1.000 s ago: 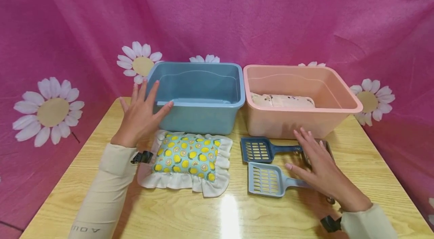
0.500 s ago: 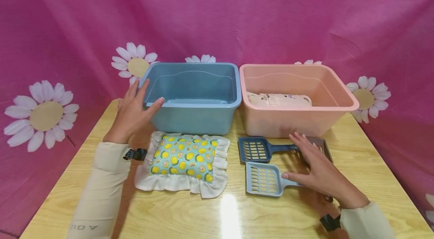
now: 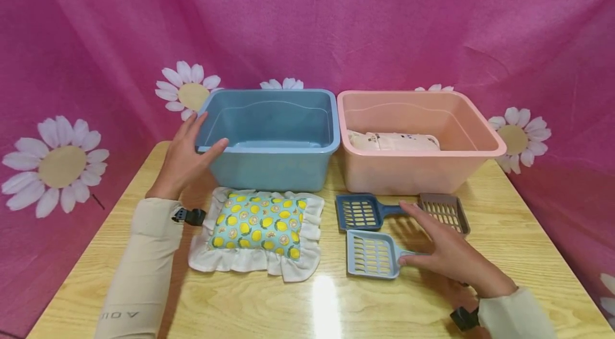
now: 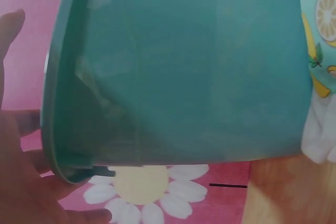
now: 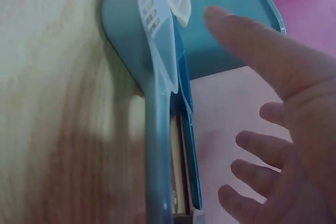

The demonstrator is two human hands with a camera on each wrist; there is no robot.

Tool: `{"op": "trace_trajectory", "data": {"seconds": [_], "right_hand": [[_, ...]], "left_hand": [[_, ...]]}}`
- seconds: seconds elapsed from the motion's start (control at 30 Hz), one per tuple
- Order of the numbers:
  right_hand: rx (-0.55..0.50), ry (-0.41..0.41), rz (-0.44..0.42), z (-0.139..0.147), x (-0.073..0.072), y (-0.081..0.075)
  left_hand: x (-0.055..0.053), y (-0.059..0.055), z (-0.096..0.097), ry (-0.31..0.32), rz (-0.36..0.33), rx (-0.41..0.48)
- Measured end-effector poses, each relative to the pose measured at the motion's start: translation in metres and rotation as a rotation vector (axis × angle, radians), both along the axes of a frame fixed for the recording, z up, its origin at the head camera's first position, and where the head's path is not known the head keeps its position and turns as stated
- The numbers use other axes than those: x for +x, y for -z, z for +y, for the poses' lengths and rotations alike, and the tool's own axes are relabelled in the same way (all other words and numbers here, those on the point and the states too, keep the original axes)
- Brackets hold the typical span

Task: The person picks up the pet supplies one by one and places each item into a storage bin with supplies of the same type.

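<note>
My left hand (image 3: 184, 155) is at the left end of the blue plastic tub (image 3: 269, 171), its fingers extended behind the rim and its thumb apart over the front corner. In the left wrist view the fingers (image 4: 31, 161) overlap the tub's rim. Over the handle of the light blue litter scoop (image 3: 391, 258) hovers my right hand (image 3: 447, 251), thumb and fingers spread; the right wrist view shows a gap between them and the scoop handle (image 5: 157, 156). A dark blue litter scoop (image 3: 378, 211) and a brown one (image 3: 439, 198) lie just behind, partly covered by that hand.
A pink tub (image 3: 394, 173) stands right beside the blue one and holds a pale printed cloth bundle (image 3: 403, 141). The lemon-print pillow (image 3: 259, 227) with a white frill lies in front of the blue tub. Behind everything hangs a pink daisy curtain (image 3: 307, 24).
My left hand has shifted slightly left and its fingers have drawn closer to the blue tub's rim. My right hand has moved lower and left over the scoop handles, uncovering the brown scoop.
</note>
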State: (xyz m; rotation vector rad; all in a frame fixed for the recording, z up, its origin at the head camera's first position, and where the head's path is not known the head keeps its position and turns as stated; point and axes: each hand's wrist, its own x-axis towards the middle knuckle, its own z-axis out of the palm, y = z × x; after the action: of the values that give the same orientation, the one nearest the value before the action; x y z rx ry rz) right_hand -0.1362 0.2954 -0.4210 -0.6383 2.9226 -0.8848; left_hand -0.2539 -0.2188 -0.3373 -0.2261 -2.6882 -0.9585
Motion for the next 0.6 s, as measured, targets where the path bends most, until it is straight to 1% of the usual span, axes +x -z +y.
{"op": "trace_trajectory", "data": {"seconds": [0.1, 0.17, 0.2, 0.3, 0.47, 0.6], "right_hand": [[0.003, -0.004, -0.033, 0.000, 0.003, 0.002], [0.009, -0.005, -0.057, -0.001, 0.003, 0.002], [0.011, -0.009, -0.057, -0.001, 0.004, 0.003], [0.022, -0.035, -0.032, 0.000, 0.004, 0.007], [0.047, -0.078, 0.036, 0.001, 0.005, 0.013], [0.086, -0.083, 0.045, 0.002, 0.007, 0.015]], "left_hand": [[-0.002, 0.004, 0.000, -0.001, -0.001, 0.021], [-0.003, 0.006, -0.002, -0.009, -0.008, 0.025], [-0.004, 0.006, -0.002, -0.013, -0.011, 0.023], [-0.006, 0.007, -0.003, -0.023, -0.024, 0.020], [-0.009, 0.011, -0.004, -0.026, -0.036, 0.036], [-0.011, 0.015, -0.004, -0.023, -0.040, 0.050]]}}
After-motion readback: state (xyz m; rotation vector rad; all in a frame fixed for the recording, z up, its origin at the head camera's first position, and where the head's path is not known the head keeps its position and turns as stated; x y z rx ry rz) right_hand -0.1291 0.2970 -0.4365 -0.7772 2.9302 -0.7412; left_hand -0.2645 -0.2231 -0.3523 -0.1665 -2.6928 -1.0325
